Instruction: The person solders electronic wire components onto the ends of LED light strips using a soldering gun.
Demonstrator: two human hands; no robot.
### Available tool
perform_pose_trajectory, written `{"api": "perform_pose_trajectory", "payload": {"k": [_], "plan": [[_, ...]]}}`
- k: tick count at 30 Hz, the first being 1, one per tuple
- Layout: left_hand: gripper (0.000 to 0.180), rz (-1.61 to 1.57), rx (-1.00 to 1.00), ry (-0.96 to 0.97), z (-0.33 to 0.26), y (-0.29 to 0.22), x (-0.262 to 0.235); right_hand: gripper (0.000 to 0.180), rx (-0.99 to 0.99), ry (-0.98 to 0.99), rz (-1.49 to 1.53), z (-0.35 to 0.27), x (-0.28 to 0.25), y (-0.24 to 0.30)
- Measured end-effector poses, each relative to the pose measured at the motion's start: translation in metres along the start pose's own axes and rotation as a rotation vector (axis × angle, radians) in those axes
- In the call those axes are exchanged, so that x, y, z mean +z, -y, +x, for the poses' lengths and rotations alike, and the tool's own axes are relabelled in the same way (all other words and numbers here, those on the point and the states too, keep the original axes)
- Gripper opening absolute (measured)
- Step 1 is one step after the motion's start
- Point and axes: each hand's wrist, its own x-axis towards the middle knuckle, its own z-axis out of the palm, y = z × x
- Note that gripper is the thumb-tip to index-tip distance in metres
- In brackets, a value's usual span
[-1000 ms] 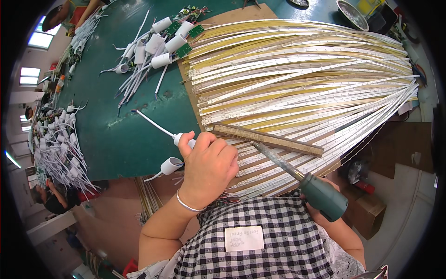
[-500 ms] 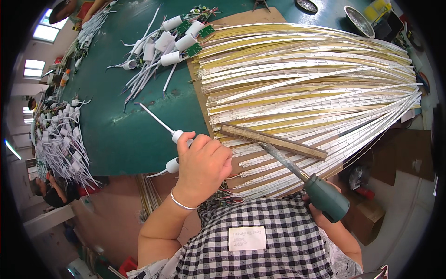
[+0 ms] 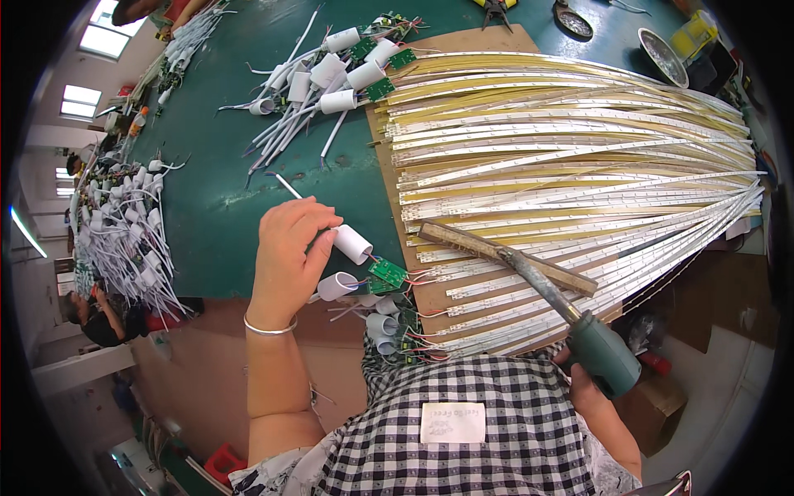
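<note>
My left hand (image 3: pixel 285 252) is closed round the cable end of a white cylindrical housing (image 3: pixel 353 245), its thumb and fingers pinching it. The housing's white cable (image 3: pixel 287 185) sticks out past the knuckles, and a green circuit board (image 3: pixel 387 271) hangs from the other end on wires. Red and white wires run from that board to the LED strips (image 3: pixel 463 269). My right hand (image 3: pixel 581 382), partly hidden, grips the green handle of a soldering iron (image 3: pixel 608 360). The iron's tip is over a narrow wooden bar (image 3: pixel 554 275) lying across the strips.
More housings with boards (image 3: pixel 383 324) hang by the table's near edge. Loose ones (image 3: pixel 331 74) lie at the back, and a large heap (image 3: pixel 124 223) is at the far left. Pliers (image 3: pixel 496 11), round metal dishes (image 3: pixel 662 58) and a yellow container (image 3: pixel 693 37) stand farther back. Another person (image 3: pixel 99 326) is at the left.
My left hand has moved left, from over the board side to the cable end of the housing, uncovering the board. The right hand keeps the iron over the bar. The whole view has shifted slightly.
</note>
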Motion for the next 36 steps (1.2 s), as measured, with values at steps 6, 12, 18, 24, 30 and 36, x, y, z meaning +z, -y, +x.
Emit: {"api": "perform_pose_trajectory", "payload": {"k": [6,12,18,24,30,36], "plan": [[0.015,-0.046,0.14,-0.158,-0.014,-0.017,0.007,0.057,0.054,-0.019,0.004,-0.002,0.002,-0.001],[0.016,0.014,0.109,-0.286,-0.033,-0.016,0.014,0.057,0.068,-0.117,0.145,0.004,0.007,0.003],[0.012,0.094,0.053,-0.346,0.019,0.023,0.004,0.044,0.076,-0.189,0.237,0.006,0.008,0.008],[0.01,0.133,0.17,-0.336,0.107,0.053,0.023,0.041,0.079,-0.238,0.215,0.003,0.013,0.012],[0.012,0.307,0.172,-0.369,0.159,0.026,0.063,0.047,-0.001,-0.415,0.226,0.005,0.023,0.011],[0.013,0.487,0.082,-0.169,0.179,0.022,0.079,0.052,0.008,-0.297,0.224,0.0,0.013,0.01]]}}
